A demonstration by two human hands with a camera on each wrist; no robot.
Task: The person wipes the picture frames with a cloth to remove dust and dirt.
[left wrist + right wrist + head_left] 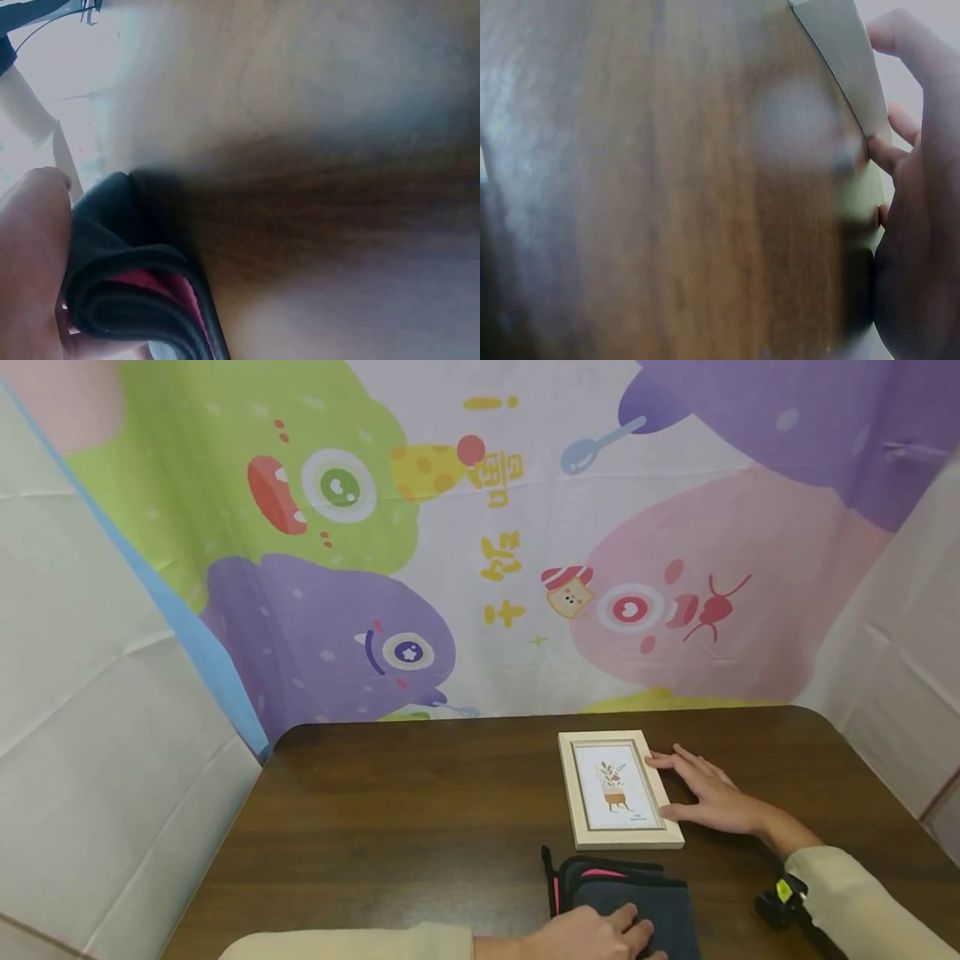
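Note:
A cream picture frame [630, 839] with a potted-plant print lies face up on the table. My right hand [716, 797] is at its right side, fingers spread and fairly straight, with fingertips and thumb touching the edge. The right wrist view shows those fingertips against the frame's pale side [847, 60]. Nearer to me lies a dark grey fabric pouch [637, 902] with black edging and pink inside. My left hand [588, 935] grips it from above with bent fingers. In the left wrist view the pouch [142, 262] bulges in a fold beside the hand; the head view cuts off its near end.
The dark brown wooden table [405, 810] has rounded far corners. Behind it hangs a cloth [517, 668] printed with cartoon monsters, and pale panels [112, 693] stand at both sides. A black wrist camera [782, 897] sits by the right sleeve.

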